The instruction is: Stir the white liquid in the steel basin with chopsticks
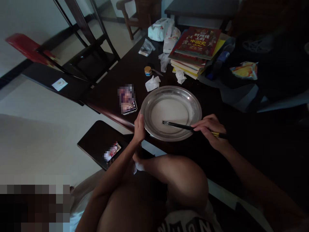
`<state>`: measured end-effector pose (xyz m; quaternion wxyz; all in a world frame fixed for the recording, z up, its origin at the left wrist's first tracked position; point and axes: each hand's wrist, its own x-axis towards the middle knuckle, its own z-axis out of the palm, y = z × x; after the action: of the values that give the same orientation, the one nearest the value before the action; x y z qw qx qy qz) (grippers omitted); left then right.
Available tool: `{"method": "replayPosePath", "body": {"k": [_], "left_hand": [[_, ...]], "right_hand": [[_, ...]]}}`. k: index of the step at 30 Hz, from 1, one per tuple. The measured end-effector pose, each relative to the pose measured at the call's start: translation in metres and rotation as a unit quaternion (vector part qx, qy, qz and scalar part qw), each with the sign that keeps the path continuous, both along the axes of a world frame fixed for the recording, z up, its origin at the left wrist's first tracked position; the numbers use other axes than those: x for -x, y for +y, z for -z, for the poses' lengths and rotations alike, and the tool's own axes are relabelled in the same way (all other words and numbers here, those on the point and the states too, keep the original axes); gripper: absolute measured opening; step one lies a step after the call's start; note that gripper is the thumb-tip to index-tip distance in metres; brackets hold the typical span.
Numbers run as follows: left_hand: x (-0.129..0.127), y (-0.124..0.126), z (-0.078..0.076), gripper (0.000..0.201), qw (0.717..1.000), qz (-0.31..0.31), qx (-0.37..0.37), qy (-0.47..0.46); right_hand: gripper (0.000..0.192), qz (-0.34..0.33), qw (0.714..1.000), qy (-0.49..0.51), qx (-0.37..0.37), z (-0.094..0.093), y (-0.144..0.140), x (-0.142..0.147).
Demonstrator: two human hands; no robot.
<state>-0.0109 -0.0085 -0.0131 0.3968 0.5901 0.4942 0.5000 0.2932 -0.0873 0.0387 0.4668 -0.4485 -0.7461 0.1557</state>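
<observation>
A wide round metal basin (194, 96) stands at the near edge of the dark table, with a whitish liquid or batter (166, 108) in its bottom. My left hand (139, 127) grips the basin's left rim, thumb upward along the side and the other fingers mostly hidden. In my right hand (211, 130) is a pair of black chopsticks (180, 125) with gold bands near the back end. Their tips are held together and dip into the white contents, left of the basin's middle. The chopsticks slant across the basin's right rim.
Left of the basin lies a phone (130, 108); crumpled tissue (152, 83) and a small gold-lidded jar (148, 71) sit behind. Stacked books (198, 43) and plastic bags (160, 29) stand farther back. Another phone (113, 152) rests on a stool (94, 138). A person is partly visible at lower left.
</observation>
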Motion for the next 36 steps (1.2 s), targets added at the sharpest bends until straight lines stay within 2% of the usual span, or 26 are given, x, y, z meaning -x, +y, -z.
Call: {"method": "replayPosePath", "body": {"k": [3,8,13,18,23,28,32,36], "left_hand": [[0.0004,0.0003,0.0006,0.079,1.0,-0.003,0.004,-0.003],[0.001,0.0015,0.0027,0.079,1.0,-0.004,-0.001,-0.015],[0.0008,0.0017,0.0037,0.078,1.0,0.006,-0.003,-0.023],[0.0003,0.0012,0.0017,0.077,1.0,0.004,-0.002,-0.014],[0.0002,0.0008,0.0001,0.079,1.0,0.007,-0.003,-0.008],[0.0009,0.0011,0.002,0.076,1.0,0.002,-0.003,-0.017],[0.0018,0.0011,0.0046,0.07,1.0,0.002,-0.001,-0.028],[0.0009,0.0003,0.0038,0.075,1.0,-0.003,0.004,-0.017]], "right_hand": [[0.02,0.0,1.0,-0.008,0.003,0.0,0.0,0.0005],[0.028,-0.004,1.0,0.019,-0.022,-0.0001,0.0002,-0.0004],[0.019,-0.014,1.0,-0.009,-0.007,0.0014,0.0008,0.0004],[0.031,-0.002,1.0,0.018,-0.018,0.0001,0.0004,-0.0004],[0.019,-0.014,1.0,-0.005,0.002,-0.0002,-0.0001,0.0006],[0.029,-0.005,1.0,0.015,-0.015,-0.0012,-0.0002,-0.0003],[0.02,-0.018,1.0,-0.016,-0.007,-0.0009,0.0,0.0005],[0.027,0.001,1.0,0.007,-0.019,-0.0001,0.0004,-0.0006]]}}
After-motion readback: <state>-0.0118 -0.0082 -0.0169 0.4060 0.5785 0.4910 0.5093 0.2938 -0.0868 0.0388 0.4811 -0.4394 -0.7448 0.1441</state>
